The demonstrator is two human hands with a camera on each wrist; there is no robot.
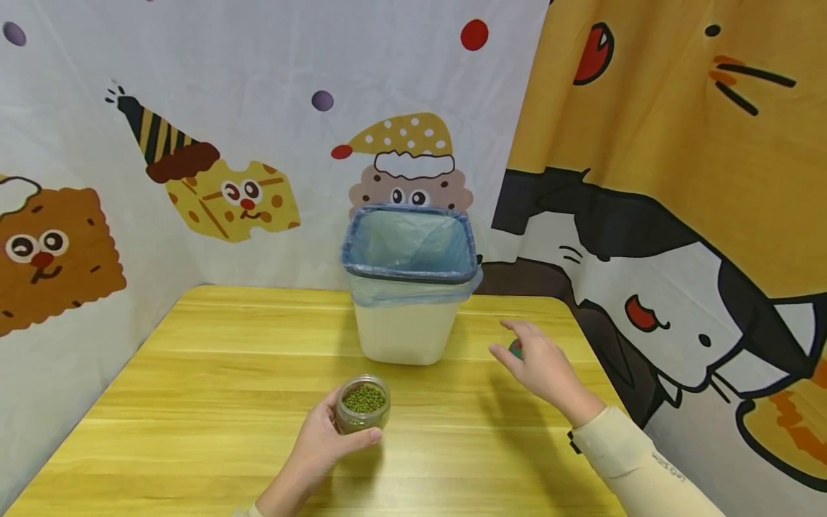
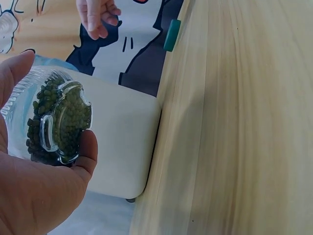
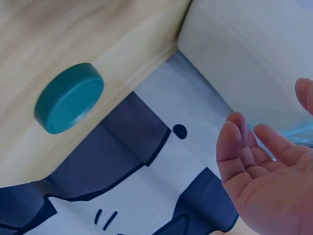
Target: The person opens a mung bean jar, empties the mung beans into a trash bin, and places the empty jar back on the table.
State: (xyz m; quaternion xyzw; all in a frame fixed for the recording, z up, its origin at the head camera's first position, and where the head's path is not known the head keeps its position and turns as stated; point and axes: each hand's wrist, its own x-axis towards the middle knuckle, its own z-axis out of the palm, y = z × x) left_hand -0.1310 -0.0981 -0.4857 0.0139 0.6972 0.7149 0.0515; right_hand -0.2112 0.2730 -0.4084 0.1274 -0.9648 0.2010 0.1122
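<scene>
In the head view my left hand (image 1: 323, 434) grips a small glass jar (image 1: 365, 424) from its left side. The jar has no lid on and holds green mung beans (image 1: 364, 398); in the left wrist view the beans (image 2: 73, 117) show through the clear bottom. My right hand (image 1: 539, 362) hovers above the table's right side with fingers loosely bent and nothing in them. A green lid (image 3: 71, 98) lies on the table beneath it, apart from the fingers, and is mostly hidden by the hand in the head view.
A cream trash bin (image 1: 407, 330) lined with a blue plastic bag (image 1: 413, 240) stands at the back middle of the wooden table (image 1: 213, 402), beyond the jar. Cartoon-printed curtains (image 1: 258, 72) hang behind the table and along its right side.
</scene>
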